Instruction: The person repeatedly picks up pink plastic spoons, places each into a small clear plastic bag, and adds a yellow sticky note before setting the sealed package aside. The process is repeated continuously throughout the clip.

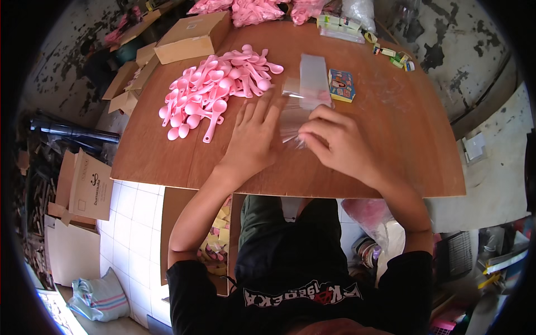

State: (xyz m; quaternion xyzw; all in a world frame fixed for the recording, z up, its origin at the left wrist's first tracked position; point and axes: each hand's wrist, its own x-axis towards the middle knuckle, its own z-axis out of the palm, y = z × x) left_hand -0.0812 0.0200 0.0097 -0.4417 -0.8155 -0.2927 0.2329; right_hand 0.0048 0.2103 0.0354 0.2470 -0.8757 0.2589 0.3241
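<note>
My right hand (338,139) has thumb and fingers pinched on the edge of a clear plastic bag (291,121) lying on the brown table. My left hand (252,137) is palm down beside that bag, with its fingers stretched out and slightly blurred at the tips. Just beyond and left of it spreads a heap of pink plastic spoons (209,84), round-bowled with holes in the handles. A stack of clear plastic bags (312,75) lies ahead of both hands. Right next to the stack is a small blue and yellow patterned box (341,85).
A closed cardboard box (192,38) stands at the table's far left. Pink bundles in plastic (257,11) line the far edge. Rolls of tape and small items (393,56) sit far right. Below the table, an open carton (219,240) holds yellow and pink pieces.
</note>
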